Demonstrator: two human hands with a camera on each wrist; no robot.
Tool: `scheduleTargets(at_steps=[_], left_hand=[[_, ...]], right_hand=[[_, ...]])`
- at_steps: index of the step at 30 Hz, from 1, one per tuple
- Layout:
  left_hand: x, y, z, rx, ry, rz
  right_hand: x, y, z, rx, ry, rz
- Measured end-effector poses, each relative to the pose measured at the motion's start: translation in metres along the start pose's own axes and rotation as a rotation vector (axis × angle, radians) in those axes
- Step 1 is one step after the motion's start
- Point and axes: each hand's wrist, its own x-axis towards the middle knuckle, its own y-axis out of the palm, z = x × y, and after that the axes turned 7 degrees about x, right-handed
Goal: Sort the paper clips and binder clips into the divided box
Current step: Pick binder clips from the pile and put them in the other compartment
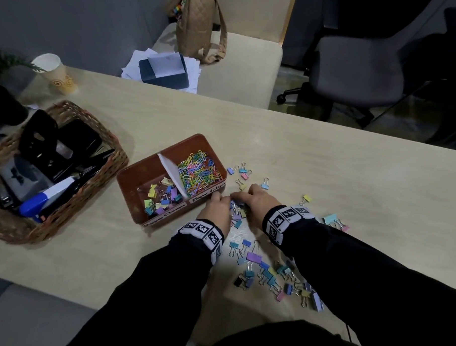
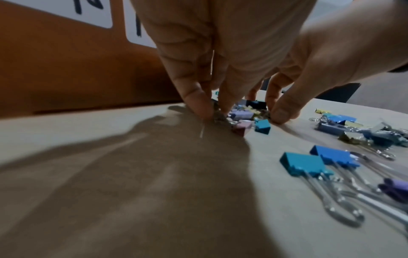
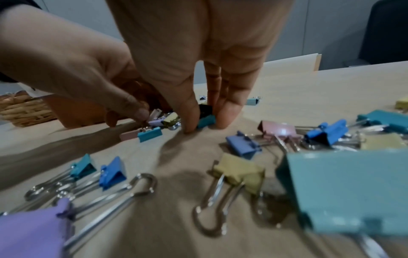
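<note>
Both hands, fingers curled, around a small binder-clip heap beside the divided box.

worktop: pale wood grain, dim light | far wall: grey panel | side cabinet: cream, tan quilted backpack and loose papers on top | office chair: grey seat, black castor base | floor: dark, glossy

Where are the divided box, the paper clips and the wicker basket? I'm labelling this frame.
divided box [image 1: 133, 187]: head view, bare left wall.
paper clips [image 1: 199, 174]: head view, middle of the pile.
wicker basket [image 1: 110, 141]: head view, right rim.
</note>
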Motion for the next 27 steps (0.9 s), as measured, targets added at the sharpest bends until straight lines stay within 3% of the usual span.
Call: scheduleTargets(at_steps=[5, 16, 21, 27], left_hand=[[-0.007, 0.004, -0.001, -0.054, -0.038, -0.020], [-0.011, 0.002, 0.002, -0.089, -0.043, -0.049], [-0.027, -0.002, 0.014, -0.302, -0.100, -0.134], [-0.068, -0.013, 0.036, -0.536, -0.147, -0.213]], right_hand=[[0.001, -0.006, 0.001, -0.036, 0.048, 0.075], [-0.009, -0.011, 0.010, 0.037, 0.171, 0.028], [-0.018, -0.016, 0.006, 0.282, 0.270, -0.028], [-0.024, -0.022, 0.018, 0.820, 0.392, 0.002]])
